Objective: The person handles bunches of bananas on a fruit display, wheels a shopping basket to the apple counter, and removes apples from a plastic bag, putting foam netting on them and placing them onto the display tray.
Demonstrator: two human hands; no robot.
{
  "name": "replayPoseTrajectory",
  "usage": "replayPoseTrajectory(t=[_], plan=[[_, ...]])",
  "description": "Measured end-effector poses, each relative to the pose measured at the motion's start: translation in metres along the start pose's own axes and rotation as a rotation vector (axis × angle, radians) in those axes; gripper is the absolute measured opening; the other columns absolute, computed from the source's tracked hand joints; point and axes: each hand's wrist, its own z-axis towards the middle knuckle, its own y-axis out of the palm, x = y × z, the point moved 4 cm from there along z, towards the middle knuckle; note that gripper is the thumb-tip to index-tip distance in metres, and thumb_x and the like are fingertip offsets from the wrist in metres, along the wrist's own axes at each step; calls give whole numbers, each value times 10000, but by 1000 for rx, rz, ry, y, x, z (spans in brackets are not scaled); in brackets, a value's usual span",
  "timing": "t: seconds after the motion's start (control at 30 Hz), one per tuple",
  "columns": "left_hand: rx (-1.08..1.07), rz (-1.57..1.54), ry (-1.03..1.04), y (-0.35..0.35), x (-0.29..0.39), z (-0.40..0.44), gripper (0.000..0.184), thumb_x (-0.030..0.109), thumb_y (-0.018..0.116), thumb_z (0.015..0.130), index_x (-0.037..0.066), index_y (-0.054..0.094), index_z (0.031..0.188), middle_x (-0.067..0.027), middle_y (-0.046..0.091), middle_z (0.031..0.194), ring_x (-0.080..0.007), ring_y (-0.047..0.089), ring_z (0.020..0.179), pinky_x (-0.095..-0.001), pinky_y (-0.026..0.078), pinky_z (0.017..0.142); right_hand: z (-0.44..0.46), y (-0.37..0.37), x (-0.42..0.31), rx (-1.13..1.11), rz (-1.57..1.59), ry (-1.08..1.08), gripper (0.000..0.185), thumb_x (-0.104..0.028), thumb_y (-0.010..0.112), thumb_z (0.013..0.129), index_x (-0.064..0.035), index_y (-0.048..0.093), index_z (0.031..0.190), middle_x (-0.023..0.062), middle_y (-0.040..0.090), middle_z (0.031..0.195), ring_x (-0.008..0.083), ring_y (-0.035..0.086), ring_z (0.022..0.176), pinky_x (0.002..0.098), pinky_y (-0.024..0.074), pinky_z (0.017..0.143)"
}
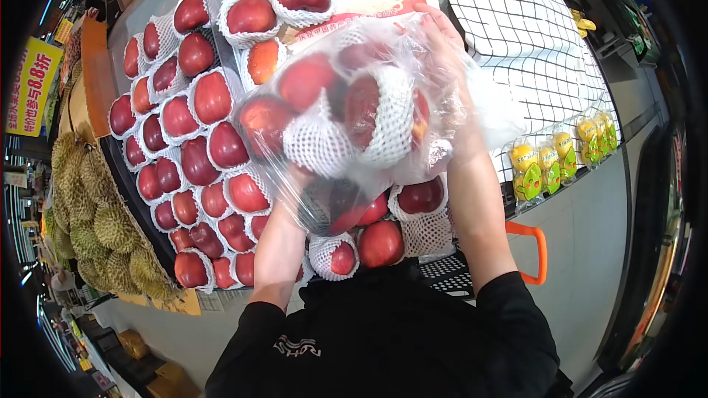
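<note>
A clear plastic bag [276,188] full of red apples [308,81] hangs in front of me, above the fruit display. Some apples inside wear white foam nets [318,140]. My right hand [441,29] is at the bag's upper right, its fingers closed on the plastic. From the lower left my left forearm [284,250] reaches up to the bag's underside; the bag and its apples hide the fingers of that hand. Below the bag lie more apples, among them a bare-looking one [380,243] and one in a net [420,196].
Rows of netted apples [199,162] fill the display on the left, with durians [110,228] beyond its edge. A checked cloth [509,7] covers the right side, where packs of yellow fruit [525,169] stand along the edge. An orange handle [540,254] juts out at right.
</note>
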Motion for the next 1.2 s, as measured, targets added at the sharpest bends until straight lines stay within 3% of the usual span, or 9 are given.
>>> replayPoseTrajectory(t=[0.07, 0.13, 0.27, 0.4, 0.73, 1.0, 1.07, 1.2], plan=[[1, -4, -1, 0, 1, 3, 791, 607, 328, 968, -3, 305, 1470, -174, 546, 1219, -289, 499, 1229, -408, 402, 989, 5, -5, 6, -9, -5, 3, 275, -177, 548, 984, -26, 547, 1214, 84, 644, 930, 170, 666, 854, 318, 575, 726], [10, -9, -1, -2, 3, 5, 790, 606, 329, 967, -3, 305, 1471, -174, 548, 1216, -289, 501, 1227, -409, 404, 987, 4, -4, 6, 3, 57, 17, 264, -172, 566, 982, -12, 582, 1192, 5, 618, 876, 90, 615, 814, 218, 492, 712], [21, -4, 3, -8, 8, 8, 790, 606, 331, 967, -1, 303, 1472, -173, 551, 1210, -289, 504, 1224, -409, 408, 983, 9, -14, 10, -22, -22, -80, 253, -121, 532, 992, -4, 574, 1213, -4, 595, 857, 75, 600, 787, 216, 486, 700], [35, 7, -7, -12, 9, 10, 790, 606, 332, 967, 1, 302, 1473, -171, 554, 1204, -289, 507, 1220, -410, 412, 979, 6, -20, 13, 107, -15, -64, 258, -114, 500, 1006, 4, 569, 1224, 8, 615, 862, 71, 603, 780, 220, 490, 701], [66, 30, -2, -19, 11, 8, 789, 605, 337, 966, 5, 298, 1476, -169, 562, 1189, -289, 514, 1211, -412, 422, 968, 9, -39, 26, 55, -20, -68, 318, -170, 546, 987, -20, 523, 1267, 86, 675, 913, 126, 629, 806, 257, 511, 733], [109, 70, 8, -34, 16, -2, 788, 605, 341, 965, 9, 296, 1478, -166, 569, 1177, -289, 521, 1204, -413, 430, 960, 3, -39, 42, 98, -68, -121, 269, -143, 518, 1000, -6, 556, 1228, 31, 635, 877, 83, 594, 777, 228, 504, 694], [120, 78, 10, -38, 17, -4, 788, 605, 342, 964, 9, 295, 1479, -166, 570, 1174, -289, 522, 1202, -413, 432, 958, 1, -42, 44, 98, -146, -129, 232, -176, 509, 1012, -13, 604, 1147, 10, 634, 856, 54, 580, 782, 195, 459, 681], [143, 103, 3, -47, 20, -11, 788, 604, 344, 964, 11, 294, 1480, -165, 574, 1168, -289, 525, 1198, -414, 436, 954, -14, -30, 37, 90, -136, -136, 231, -171, 502, 1014, -5, 613, 1129, 23, 652, 885, 64, 591, 797, 205, 472, 701]])
